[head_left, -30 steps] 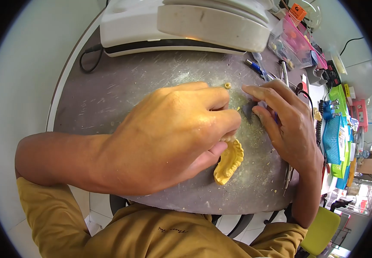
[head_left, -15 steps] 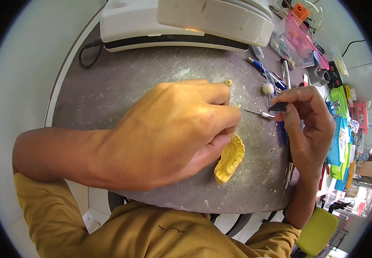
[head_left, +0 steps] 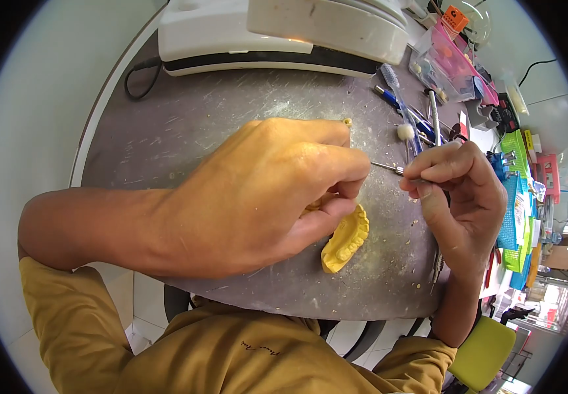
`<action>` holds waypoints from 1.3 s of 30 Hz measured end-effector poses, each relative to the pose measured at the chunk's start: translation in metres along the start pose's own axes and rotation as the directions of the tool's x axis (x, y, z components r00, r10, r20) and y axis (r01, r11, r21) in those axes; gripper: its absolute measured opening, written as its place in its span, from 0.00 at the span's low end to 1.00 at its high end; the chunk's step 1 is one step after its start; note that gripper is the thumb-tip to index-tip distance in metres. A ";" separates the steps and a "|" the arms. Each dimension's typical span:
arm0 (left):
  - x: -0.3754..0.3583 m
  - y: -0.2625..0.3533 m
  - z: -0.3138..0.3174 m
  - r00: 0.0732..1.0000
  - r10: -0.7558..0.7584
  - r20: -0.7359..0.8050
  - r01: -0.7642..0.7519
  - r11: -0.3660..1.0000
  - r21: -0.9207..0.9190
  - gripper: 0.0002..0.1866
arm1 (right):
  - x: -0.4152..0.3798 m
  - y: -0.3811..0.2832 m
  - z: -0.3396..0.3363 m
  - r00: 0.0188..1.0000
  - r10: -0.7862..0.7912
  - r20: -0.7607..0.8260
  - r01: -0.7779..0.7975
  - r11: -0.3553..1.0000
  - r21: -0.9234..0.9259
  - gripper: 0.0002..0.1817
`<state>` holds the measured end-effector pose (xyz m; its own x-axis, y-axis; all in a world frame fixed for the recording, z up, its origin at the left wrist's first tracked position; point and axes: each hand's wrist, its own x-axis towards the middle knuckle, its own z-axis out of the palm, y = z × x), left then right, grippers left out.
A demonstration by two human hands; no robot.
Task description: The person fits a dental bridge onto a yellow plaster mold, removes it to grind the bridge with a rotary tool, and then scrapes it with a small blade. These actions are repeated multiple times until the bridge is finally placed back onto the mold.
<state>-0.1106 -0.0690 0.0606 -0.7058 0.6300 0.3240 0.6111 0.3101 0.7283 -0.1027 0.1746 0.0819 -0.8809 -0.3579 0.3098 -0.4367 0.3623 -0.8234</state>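
Observation:
My left hand [head_left: 264, 190] reaches over the middle of the grey table, back up, fingers curled and pressed together. Its fingertips are hidden, and a bit of yellow shows between finger and thumb, too little to name. A yellow dental cast [head_left: 346, 241] lies on the table just below and right of that hand. My right hand [head_left: 461, 197] is pinched at the right, with a small dark piece [head_left: 418, 180] between thumb and fingers. A thin metal tool [head_left: 387, 167] lies between the hands, its far end behind the right fingertips. A tiny yellow ring-like piece [head_left: 348, 122] sits above the left hand.
A white lamp head [head_left: 330, 23] hangs over a white device [head_left: 198, 39] at the back. Brushes and pens [head_left: 399, 105], a clear box [head_left: 438, 69] and a pink tray [head_left: 471, 62] stand back right. Yellow crumbs are scattered on the table [head_left: 284, 292]. A green chair [head_left: 487, 354] is lower right.
My right hand has tilted, and the dark piece in it now shows only as a thin edge. More yellow shows under my left hand. The whole view has shifted slightly.

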 end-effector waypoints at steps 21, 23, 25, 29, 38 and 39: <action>0.000 0.008 -0.004 0.994 -0.057 0.090 0.051 0.997 0.059 0.14 | 0.004 -0.007 -0.025 0.984 -0.040 -0.173 0.033 0.998 -0.045 0.06; 0.001 0.004 0.002 1.000 -0.010 -0.014 0.010 1.000 0.001 0.13 | -0.003 -0.010 -0.021 0.998 -0.047 -0.040 0.050 0.996 0.071 0.06; 0.002 0.003 -0.001 0.995 -0.101 -0.004 0.101 0.992 -0.076 0.12 | -0.001 -0.009 -0.019 0.966 -0.210 0.153 0.183 0.968 0.170 0.05; 0.005 0.002 -0.004 0.969 -0.236 0.068 0.246 0.940 -0.238 0.14 | -0.003 -0.019 -0.012 0.908 -0.235 0.346 0.211 0.972 0.107 0.10; 0.003 -0.001 -0.001 0.997 -0.048 0.063 0.061 0.973 -0.222 0.22 | -0.005 -0.017 -0.005 0.903 -0.252 0.347 0.312 0.941 -0.130 0.14; 0.003 -0.003 0.000 0.999 -0.018 0.030 0.024 0.969 -0.247 0.23 | -0.005 -0.015 -0.003 0.894 -0.315 0.318 0.382 0.908 -0.173 0.13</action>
<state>-0.1146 -0.0678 0.0595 -0.7055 0.6452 0.2932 0.4865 0.1401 0.8624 -0.0925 0.1737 0.0945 -0.5920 -0.7080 0.3850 -0.7642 0.3415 -0.5471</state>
